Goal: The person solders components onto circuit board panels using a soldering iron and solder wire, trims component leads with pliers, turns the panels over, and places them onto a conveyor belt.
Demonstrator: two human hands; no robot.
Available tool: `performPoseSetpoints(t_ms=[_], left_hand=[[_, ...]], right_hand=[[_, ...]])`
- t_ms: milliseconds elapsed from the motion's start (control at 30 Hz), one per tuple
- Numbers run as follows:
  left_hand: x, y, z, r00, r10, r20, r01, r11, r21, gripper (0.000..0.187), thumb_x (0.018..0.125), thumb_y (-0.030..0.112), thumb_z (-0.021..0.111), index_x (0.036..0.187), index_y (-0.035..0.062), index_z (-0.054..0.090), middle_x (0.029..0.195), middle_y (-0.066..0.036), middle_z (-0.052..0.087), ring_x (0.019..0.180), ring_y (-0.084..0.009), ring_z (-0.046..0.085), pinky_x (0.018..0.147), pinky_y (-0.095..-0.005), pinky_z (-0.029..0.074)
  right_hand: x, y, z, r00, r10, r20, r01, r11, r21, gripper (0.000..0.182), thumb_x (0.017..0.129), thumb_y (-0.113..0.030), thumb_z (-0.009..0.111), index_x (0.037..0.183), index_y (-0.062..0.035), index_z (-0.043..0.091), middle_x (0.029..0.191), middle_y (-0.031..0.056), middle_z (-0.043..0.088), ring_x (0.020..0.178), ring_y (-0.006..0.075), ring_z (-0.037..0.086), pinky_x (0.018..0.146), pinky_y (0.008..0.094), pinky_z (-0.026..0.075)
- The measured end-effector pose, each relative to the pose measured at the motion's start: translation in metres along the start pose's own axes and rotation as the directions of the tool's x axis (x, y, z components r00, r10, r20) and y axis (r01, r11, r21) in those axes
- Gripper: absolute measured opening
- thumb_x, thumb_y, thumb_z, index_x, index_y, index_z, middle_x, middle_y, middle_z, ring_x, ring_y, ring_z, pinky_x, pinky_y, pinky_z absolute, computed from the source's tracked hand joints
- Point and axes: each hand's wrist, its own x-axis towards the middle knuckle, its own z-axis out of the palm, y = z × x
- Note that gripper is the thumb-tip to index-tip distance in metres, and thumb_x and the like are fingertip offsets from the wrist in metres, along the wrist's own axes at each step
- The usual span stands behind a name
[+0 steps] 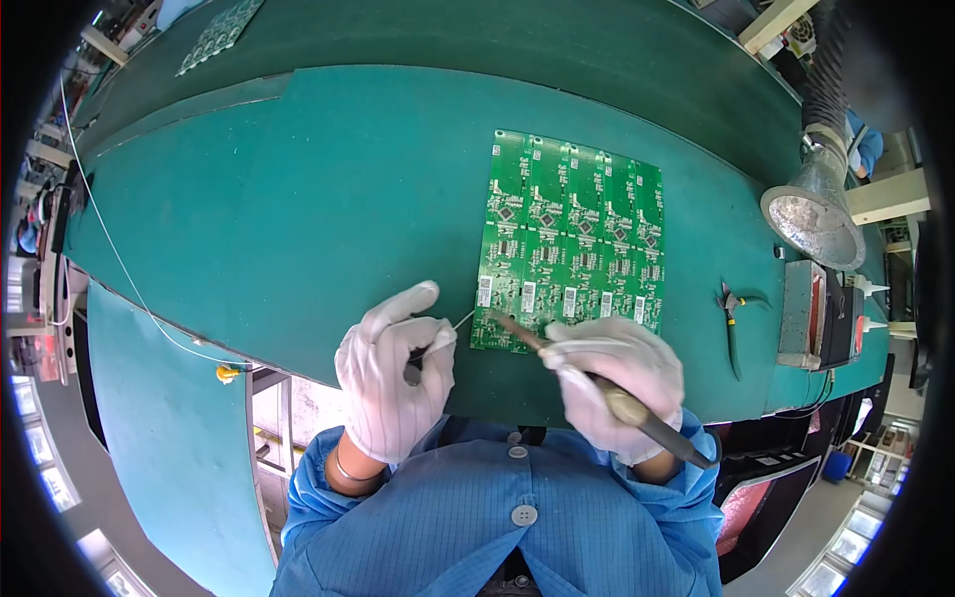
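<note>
Two gloved hands are right at the near edge of the board (572,244), a green panel of small circuit boards lying flat on the green counter (298,199). The right hand (617,383) has its fingers wrapped tight around the iron (607,393), gripped kind of like a pen, with the dark handle sticking out back toward the blue sleeve. The iron's tip runs forward and left and lands on the board's near-left corner, just past the fingers.

The left hand (396,373) is closed too, thumb and fingers pinching a thin wire (453,326) of solder. The wire pokes out to the right from the fingertips and its end sits just beside that same corner, really close to the iron tip. Can't tell if it's actually touching the board or the tip, it's too fine. So both hands sit just short of the board, left one off its left corner, right one against the near edge, and the board stretches away from them across the counter.

Off to the right, near the counter edge, pliers (733,323) lie well apart from the hands. Beyond those is a metal box (801,313), and above it a silvery funnel-shaped hood (814,214) on a ribbed hose. Far back left another board (219,35) lies by itself.
</note>
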Motion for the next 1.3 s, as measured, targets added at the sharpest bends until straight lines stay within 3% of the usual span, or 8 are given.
performPoseSetpoints(t_ms=[233, 400, 533, 700, 733, 900, 1100, 1300], left_hand=[[0.005, -0.005, 0.002, 0.997, 0.069, -0.028, -0.069, 0.998, 0.005, 0.006, 0.096, 0.011, 0.068, 0.098, 0.0060, 0.064, 0.118, -0.014, 0.070, 0.088, -0.0259, 0.070, 0.077, -0.0366, 0.056], [0.013, -0.002, -0.002, 0.998, 0.058, 0.006, -0.058, 0.998, 0.001, 0.013, 0.099, 0.018, 0.068, 0.099, 0.0055, 0.066, 0.120, -0.013, 0.070, 0.088, -0.0246, 0.069, 0.077, -0.0356, 0.056], [0.021, 0.012, 0.006, 0.992, -0.121, 0.030, 0.124, 0.980, -0.153, 0.018, 0.099, 0.021, 0.071, 0.095, 0.0047, 0.067, 0.121, -0.016, 0.070, 0.081, -0.0181, 0.069, 0.067, -0.0299, 0.056], [0.018, 0.017, 0.014, 0.998, -0.037, 0.052, 0.043, 0.992, -0.120, 0.014, 0.094, 0.015, 0.074, 0.093, 0.0059, 0.063, 0.126, -0.017, 0.068, 0.075, -0.0173, 0.068, 0.065, -0.0305, 0.055], [0.016, 0.016, 0.014, 0.999, 0.001, 0.053, 0.005, 0.995, -0.098, 0.013, 0.093, 0.012, 0.074, 0.092, 0.0064, 0.062, 0.126, -0.017, 0.068, 0.076, -0.0183, 0.069, 0.065, -0.0311, 0.055], [0.014, 0.011, 0.015, 0.989, 0.146, 0.029, -0.145, 0.989, -0.028, 0.015, 0.084, 0.003, 0.073, 0.089, 0.0083, 0.060, 0.127, -0.017, 0.068, 0.080, -0.0222, 0.069, 0.071, -0.0360, 0.055], [0.007, 0.019, 0.017, 0.998, 0.038, 0.057, -0.034, 0.998, -0.058, 0.016, 0.082, 0.002, 0.073, 0.089, 0.0093, 0.060, 0.126, -0.016, 0.068, 0.094, -0.0255, 0.070, 0.079, -0.0376, 0.055], [0.001, 0.025, 0.022, 0.994, 0.101, 0.036, -0.101, 0.995, -0.002, 0.018, 0.083, 0.002, 0.074, 0.091, 0.0104, 0.061, 0.125, -0.014, 0.069, 0.097, -0.0268, 0.070, 0.081, -0.0373, 0.055]], right_hand=[[-0.054, 0.007, -0.092, 0.825, 0.153, -0.544, -0.461, 0.739, -0.492, 0.014, 0.096, -0.008, 0.061, 0.097, 0.0015, 0.070, 0.091, 0.0154, 0.072, 0.074, 0.0183, 0.066, 0.063, 0.0309, 0.053], [-0.104, 0.014, -0.138, 0.286, 0.100, -0.953, -0.773, 0.612, -0.168, 0.040, 0.103, -0.032, 0.062, 0.117, 0.0055, 0.069, 0.095, 0.0105, 0.069, 0.086, 0.0157, 0.063, 0.080, 0.0321, 0.050], [-0.172, 0.042, -0.179, 0.581, -0.041, -0.813, -0.720, 0.440, -0.537, 0.038, 0.106, -0.024, 0.062, 0.136, -0.0005, 0.063, 0.129, 0.0126, 0.067, 0.108, 0.0214, 0.065, 0.097, 0.0358, 0.052], [-0.168, 0.027, -0.163, 0.396, 0.072, -0.915, -0.754, 0.594, -0.280, 0.042, 0.106, -0.024, 0.062, 0.140, -0.0008, 0.060, 0.138, 0.0123, 0.064, 0.124, 0.0234, 0.060, 0.108, 0.0372, 0.046], [-0.169, 0.028, -0.173, 0.553, 0.106, -0.826, -0.785, 0.400, -0.474, 0.041, 0.106, -0.025, 0.062, 0.139, -0.0008, 0.061, 0.139, 0.0124, 0.063, 0.125, 0.0238, 0.059, 0.109, 0.0372, 0.047], [-0.136, 0.016, -0.144, 0.404, 0.062, -0.913, -0.716, 0.643, -0.273, 0.031, 0.106, -0.017, 0.061, 0.131, 0.0007, 0.063, 0.128, 0.0176, 0.067, 0.111, 0.0235, 0.066, 0.097, 0.0342, 0.054], [-0.086, 0.016, -0.109, 0.780, 0.253, -0.572, -0.298, 0.954, 0.016, 0.023, 0.100, -0.018, 0.065, 0.112, 0.0009, 0.064, 0.102, 0.0148, 0.067, 0.089, 0.0266, 0.066, 0.088, 0.0443, 0.057], [-0.033, 0.026, -0.089, 0.913, 0.365, -0.183, -0.215, 0.812, 0.542, 0.007, 0.090, -0.001, 0.069, 0.094, 0.0037, 0.067, 0.092, 0.0147, 0.068, 0.086, 0.0257, 0.069, 0.093, 0.0479, 0.059]])
